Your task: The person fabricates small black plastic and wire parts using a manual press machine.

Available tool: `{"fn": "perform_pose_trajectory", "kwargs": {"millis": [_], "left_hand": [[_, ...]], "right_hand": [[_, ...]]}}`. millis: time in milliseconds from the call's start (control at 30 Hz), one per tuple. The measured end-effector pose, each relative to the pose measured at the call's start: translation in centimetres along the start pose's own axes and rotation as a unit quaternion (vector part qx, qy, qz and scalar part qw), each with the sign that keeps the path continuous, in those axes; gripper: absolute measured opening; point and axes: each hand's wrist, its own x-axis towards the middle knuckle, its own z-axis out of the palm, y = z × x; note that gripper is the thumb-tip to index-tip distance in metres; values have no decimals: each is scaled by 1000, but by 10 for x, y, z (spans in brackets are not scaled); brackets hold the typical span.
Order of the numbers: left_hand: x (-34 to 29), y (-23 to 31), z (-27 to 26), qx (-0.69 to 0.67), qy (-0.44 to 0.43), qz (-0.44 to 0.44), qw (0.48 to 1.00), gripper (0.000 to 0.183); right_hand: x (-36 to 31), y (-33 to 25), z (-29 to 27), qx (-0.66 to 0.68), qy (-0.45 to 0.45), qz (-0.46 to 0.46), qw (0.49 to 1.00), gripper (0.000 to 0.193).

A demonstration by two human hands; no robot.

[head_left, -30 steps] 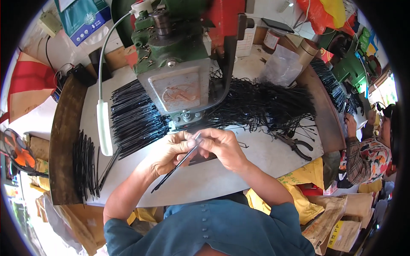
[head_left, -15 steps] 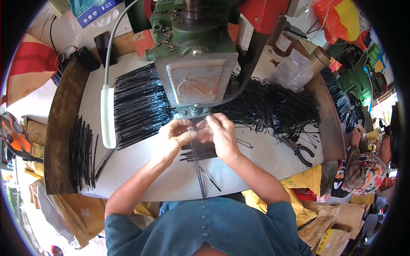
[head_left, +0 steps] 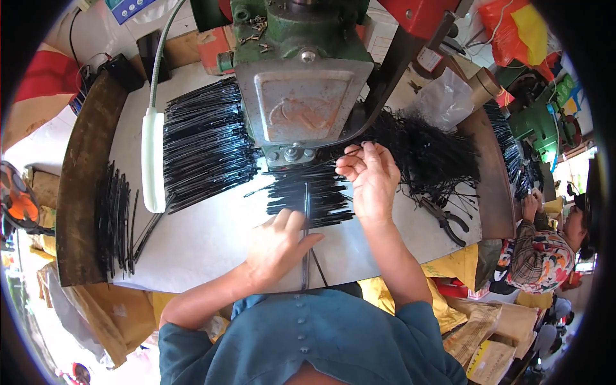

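Head view: my left hand (head_left: 276,242) is loosely curled, thumb across the near rod (head_left: 306,205); I cannot tell whether it grips. My right hand (head_left: 375,183) is nearly pinched beside the tangled heap (head_left: 443,144), its hold unclear. Interlocked ends could snag and drag strays. The press (head_left: 303,109) blocks the far middle; lamp (head_left: 153,160) left, pliers (head_left: 444,220) right.

Left forearm (head_left: 215,290) points to two o'clock, left hand (head_left: 274,246) half-curled, thumb (head_left: 312,241) spread toward three. Right forearm (head_left: 399,263) points between eleven and twelve, right hand (head_left: 373,181) farther forward, fingers (head_left: 350,171) bent toward ten.
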Motion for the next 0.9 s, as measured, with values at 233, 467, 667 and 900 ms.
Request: {"fn": "perform_pose_trajectory", "kwargs": {"millis": [233, 467, 667, 900], "left_hand": [[7, -6, 22, 43, -39, -46, 997, 25], [11, -27, 2, -119, 29, -110, 986, 38], [34, -45, -27, -451, -37, -269, 850, 11], [47, -49, -26, -477, -10, -281, 833, 8]], "right_hand": [[17, -37, -44, 75, 37, -21, 996, 10], [29, -63, -70, -39, 6, 79, 996, 18], [12, -34, -35, -256, -199, 104, 940, 22], [7, -3, 2, -285, -288, 169, 899, 20]]}}
